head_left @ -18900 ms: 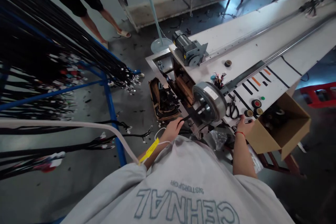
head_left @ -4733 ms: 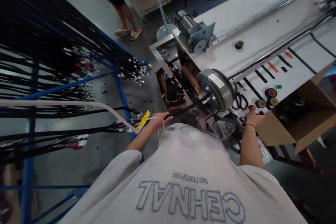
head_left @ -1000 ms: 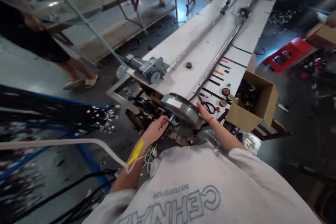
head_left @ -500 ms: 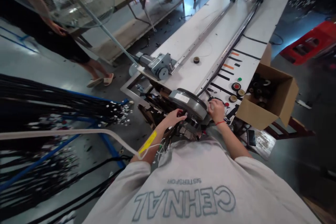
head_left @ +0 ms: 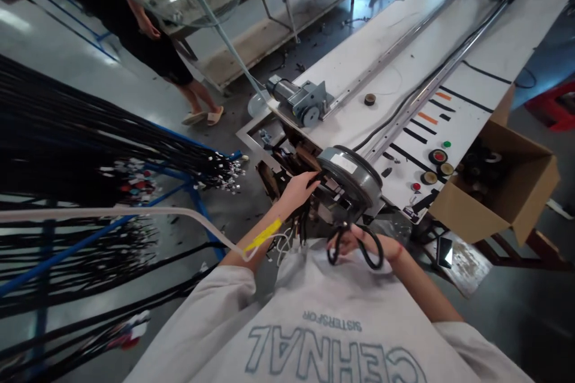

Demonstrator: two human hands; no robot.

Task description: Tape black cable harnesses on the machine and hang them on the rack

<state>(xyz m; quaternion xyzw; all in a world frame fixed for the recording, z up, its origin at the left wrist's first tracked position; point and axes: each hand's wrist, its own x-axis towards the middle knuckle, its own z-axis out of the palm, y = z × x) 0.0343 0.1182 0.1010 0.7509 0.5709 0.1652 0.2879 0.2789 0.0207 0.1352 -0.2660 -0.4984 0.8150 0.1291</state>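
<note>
Scissors (head_left: 354, 245), black-handled with 2 large loops, are hanging low at the near end of the white bench (head_left: 404, 78), just below the grey round winding head (head_left: 350, 176). My right hand (head_left: 366, 245) is gripping them through the loops, blades pointing up toward the head. My left hand (head_left: 299, 188) is reaching in beside the head, fingers pinching black cable (head_left: 314, 176); it is near the scissors, not touching them.

A long white worktop (head_left: 404, 72) carries a grey motor (head_left: 300, 99), a small tape roll (head_left: 369, 99), a black cable (head_left: 413, 93) along its rail, and round push-buttons (head_left: 438, 157).
</note>
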